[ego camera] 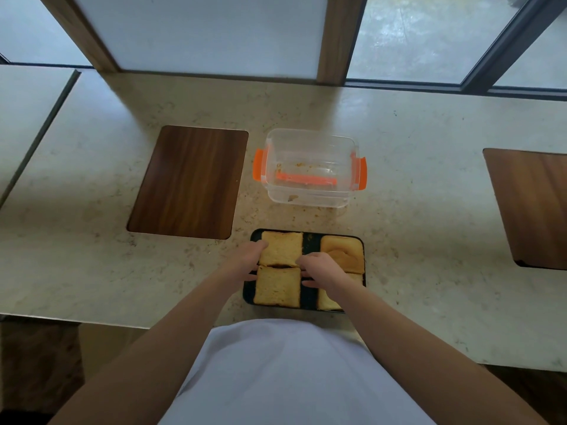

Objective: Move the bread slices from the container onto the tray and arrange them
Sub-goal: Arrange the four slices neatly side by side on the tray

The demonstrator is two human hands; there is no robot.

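Bread: four slices lie on the tray (307,240), two by two. The far-left slice (281,248) is the one in hand. The left hand (245,260) presses its fingertips to that slice's left edge; the right hand (317,266) meets its right near corner with fingers spread. Neither grip closes round the slice: both are loose and partly open, nudging it from the sides, not lifting it.

The near-left slice (277,286) sits just beside it, with a thin dark gap between the two. The far-right slice (343,251) shows a domed, dented top. The near-right slice (326,300) is mostly hidden under the right wrist.

Beyond the tray, the container (310,170) stands on the counter (92,240) with only crumbs in it, so the moving looks finished and the arranging is what remains.

Risks, as judged:
- Squeezing from both sides could buckle or tear the soft slice.
- A push toward the body could ride it up over the near-left slice.
- The right wrist hangs low over the near-right slice and could drag or flatten it on withdrawal.
- The tray's near edge lies close to the counter's edge; a hard shove might slide it that way.
- Crumbs litter the counter between container and tray; more handling will shed more.
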